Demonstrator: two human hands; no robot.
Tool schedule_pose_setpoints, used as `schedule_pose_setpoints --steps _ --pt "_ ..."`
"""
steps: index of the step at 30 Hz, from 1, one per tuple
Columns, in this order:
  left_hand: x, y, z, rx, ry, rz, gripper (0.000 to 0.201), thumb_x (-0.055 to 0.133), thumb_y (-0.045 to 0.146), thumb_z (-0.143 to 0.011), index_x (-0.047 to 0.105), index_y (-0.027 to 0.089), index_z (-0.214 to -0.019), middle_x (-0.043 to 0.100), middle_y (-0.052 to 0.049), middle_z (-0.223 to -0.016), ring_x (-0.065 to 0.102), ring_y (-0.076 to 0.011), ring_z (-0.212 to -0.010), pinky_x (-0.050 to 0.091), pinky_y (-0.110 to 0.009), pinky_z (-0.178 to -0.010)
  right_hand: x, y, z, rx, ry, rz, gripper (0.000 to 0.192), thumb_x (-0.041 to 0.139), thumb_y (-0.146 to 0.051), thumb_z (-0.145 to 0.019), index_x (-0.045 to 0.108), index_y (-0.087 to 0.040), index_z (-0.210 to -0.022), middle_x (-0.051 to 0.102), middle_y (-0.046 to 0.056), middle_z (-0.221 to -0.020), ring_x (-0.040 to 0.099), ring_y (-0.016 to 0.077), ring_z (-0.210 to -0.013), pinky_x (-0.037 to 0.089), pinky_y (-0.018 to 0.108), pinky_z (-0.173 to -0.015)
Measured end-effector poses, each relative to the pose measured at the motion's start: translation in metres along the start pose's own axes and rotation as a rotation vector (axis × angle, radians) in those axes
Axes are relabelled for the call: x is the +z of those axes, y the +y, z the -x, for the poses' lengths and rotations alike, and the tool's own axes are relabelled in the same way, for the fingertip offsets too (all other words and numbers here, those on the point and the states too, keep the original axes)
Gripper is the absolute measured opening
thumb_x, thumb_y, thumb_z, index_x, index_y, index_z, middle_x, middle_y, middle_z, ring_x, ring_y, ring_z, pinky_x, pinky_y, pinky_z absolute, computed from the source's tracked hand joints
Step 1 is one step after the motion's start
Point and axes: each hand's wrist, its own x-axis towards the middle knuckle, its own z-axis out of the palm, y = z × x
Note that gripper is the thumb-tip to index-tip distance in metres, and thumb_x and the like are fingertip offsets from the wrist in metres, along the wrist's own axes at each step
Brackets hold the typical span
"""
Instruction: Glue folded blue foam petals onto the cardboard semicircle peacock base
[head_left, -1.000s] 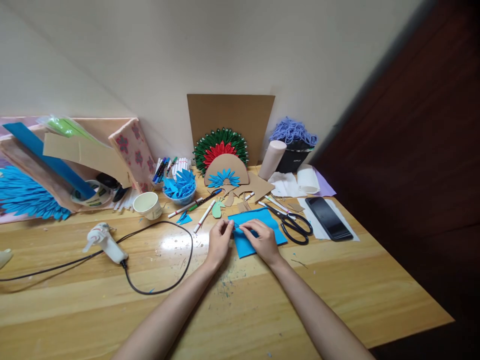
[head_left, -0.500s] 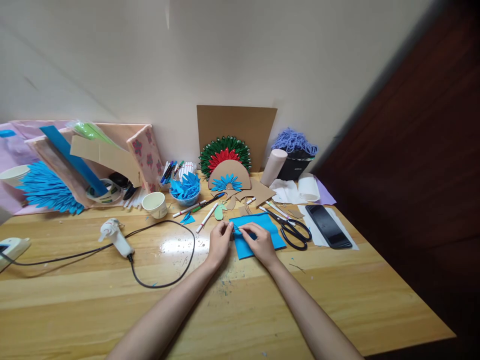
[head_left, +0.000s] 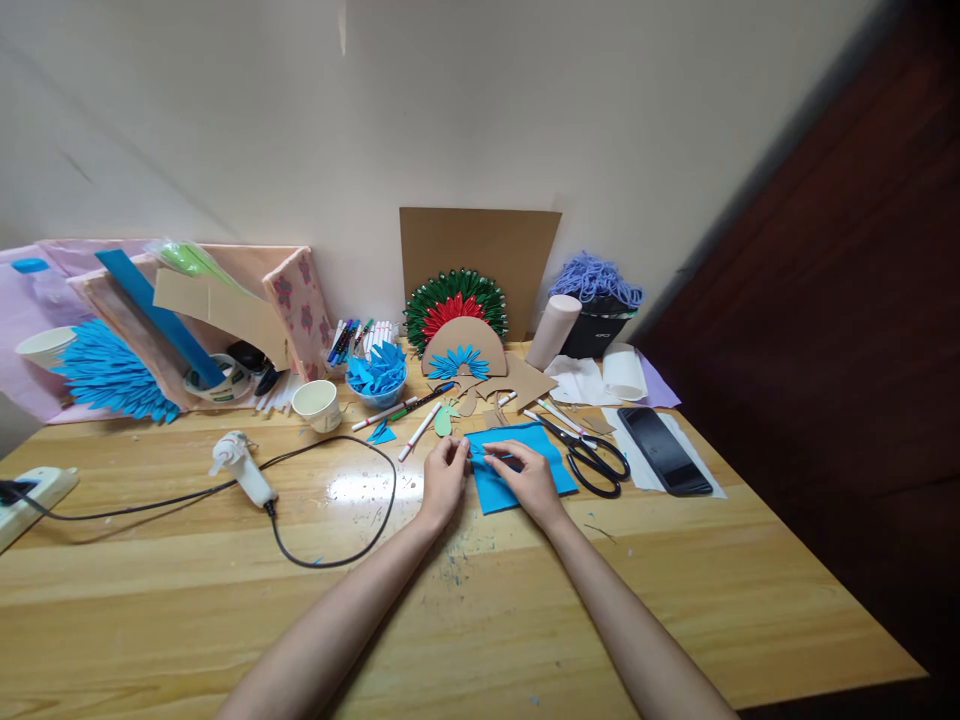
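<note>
A blue paper sheet (head_left: 551, 462) lies flat on the wooden table (head_left: 480, 610). My left hand (head_left: 445, 480) pinches a small blue piece at the sheet's left edge. My right hand (head_left: 529, 480) rests on the sheet, its fingertips meeting the left hand's on the same small piece. Black scissors (head_left: 596, 462) lie just right of the sheet. A brown cardboard half-disc with blue, red and green paper petals (head_left: 457, 335) stands behind the hands. A blue bowl of folded blue pieces (head_left: 377, 375) sits to the left of it.
A white glue gun (head_left: 241, 470) with a black cord lies at left, a paper cup (head_left: 318, 405) behind it. Markers (head_left: 420, 428) are scattered by the bowl. A phone (head_left: 664, 450) lies at right. Yarn, rolls, cardboard and paper stacks line the wall. A power strip (head_left: 30, 492) sits far left.
Both hands stay on the small blue piece with only slight finger movement. The view has drifted, showing the power strip at far left.
</note>
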Motion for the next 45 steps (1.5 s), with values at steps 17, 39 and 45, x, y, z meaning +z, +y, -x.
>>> schedule_pose_setpoints --steps 17,39,45 --pt "0.002 0.001 0.002 0.021 -0.042 -0.019 0.028 0.049 0.04 -0.081 0.049 0.016 -0.065 0.047 0.003 -0.057 0.046 -0.0108 -0.056 0.037 -0.022 -0.056 0.004 -0.004 0.002 -0.103 0.039 0.102 0.015 0.054 -0.027 -0.081 0.065 -0.019 -0.076 0.066 0.005 -0.075 0.061 0.0172 -0.07 0.049 0.028 -0.066" --pt "-0.002 0.002 0.0 0.02 0.007 0.029 0.029 0.049 0.041 -0.08 0.052 0.016 -0.067 0.051 0.002 -0.06 0.05 -0.0106 -0.056 0.041 -0.021 -0.056 -0.003 -0.003 0.0 -0.097 0.081 0.119 0.016 0.055 -0.03 -0.081 0.066 -0.02 -0.075 0.066 0.005 -0.075 0.06 0.0182 -0.071 0.049 0.03 -0.068" --pt "0.0 0.008 0.001 0.087 -0.042 0.024 0.02 0.057 0.034 -0.076 0.058 0.017 -0.085 0.061 -0.004 -0.079 0.058 -0.0152 -0.074 0.048 -0.026 -0.067 -0.013 0.004 -0.006 -0.05 0.077 0.148 0.017 0.057 -0.032 -0.08 0.066 -0.019 -0.074 0.066 0.005 -0.074 0.061 0.0186 -0.07 0.049 0.03 -0.067"
